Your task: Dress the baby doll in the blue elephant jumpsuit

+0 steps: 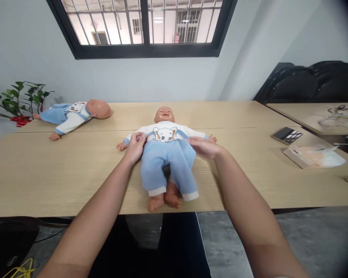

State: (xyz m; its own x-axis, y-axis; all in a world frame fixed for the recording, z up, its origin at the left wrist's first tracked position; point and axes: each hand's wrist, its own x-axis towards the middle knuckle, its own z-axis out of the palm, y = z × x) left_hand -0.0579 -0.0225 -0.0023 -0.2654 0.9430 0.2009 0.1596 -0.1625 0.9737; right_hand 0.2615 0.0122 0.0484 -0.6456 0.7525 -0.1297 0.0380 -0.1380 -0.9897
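Note:
A baby doll [164, 114] lies on its back on the wooden table [104, 170], feet toward me. It wears a white top with an elephant face and light blue trousers [153, 162]. My left hand [137, 144] is at the doll's waist on the left, its fingers pinched together at the edge of the clothing; what they hold is too small to make out. On the other side, my right hand [203, 146] lies at the blue cloth by the waist with fingers stretched out, partly over the doll's sleeve.
A second doll [100, 109] in similar clothes lies at the back left beside a plant [13, 98]. To the right are a phone [287, 135] and a tissue pack [304, 155]. Cables lie on another table at the far right.

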